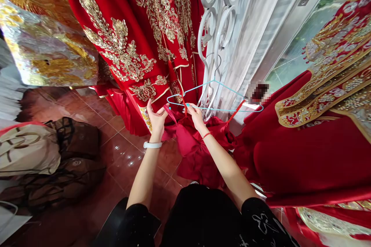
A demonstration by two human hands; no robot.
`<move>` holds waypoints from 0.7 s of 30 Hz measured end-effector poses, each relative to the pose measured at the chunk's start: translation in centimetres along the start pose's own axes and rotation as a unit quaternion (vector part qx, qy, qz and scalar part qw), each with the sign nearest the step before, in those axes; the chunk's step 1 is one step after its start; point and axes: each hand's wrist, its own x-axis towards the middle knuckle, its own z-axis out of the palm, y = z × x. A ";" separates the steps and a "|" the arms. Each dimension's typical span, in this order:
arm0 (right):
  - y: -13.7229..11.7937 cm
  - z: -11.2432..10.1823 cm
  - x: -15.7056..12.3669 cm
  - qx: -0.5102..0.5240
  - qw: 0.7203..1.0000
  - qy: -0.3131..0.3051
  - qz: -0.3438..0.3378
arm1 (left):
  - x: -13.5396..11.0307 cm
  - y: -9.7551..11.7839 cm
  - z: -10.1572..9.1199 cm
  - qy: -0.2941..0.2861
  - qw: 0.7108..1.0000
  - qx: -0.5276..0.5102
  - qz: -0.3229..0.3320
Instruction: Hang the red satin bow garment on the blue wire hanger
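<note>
A light-blue wire hanger (214, 82) hangs by its hook from a white scrollwork metal frame. Below it droops a crumpled red satin garment (193, 142), with a thin red strap (237, 111) looped over the hanger's right end. My left hand (157, 119), with a white band at the wrist, has a loose red ribbon (171, 115) at its fingertips, left of the garment; its thumb stands apart. Just under the hanger's lower bar, my right hand (196, 117) pinches another red strap (183, 102) that passes over the hanger's left part.
A red gown with gold embroidery (116, 46) hangs close behind my left hand. More embroidered red clothing (301, 154) hangs on the right, beside a glass door. Dark bags (75, 162) sit on the tiled floor at left. The white scrollwork frame (204, 27) rises behind the hanger.
</note>
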 end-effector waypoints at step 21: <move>0.3 -2.5 -1.3 -0.039 0.999 0.012 0.004 | 3.1 5.7 5.9 -0.234 0.971 0.058 0.001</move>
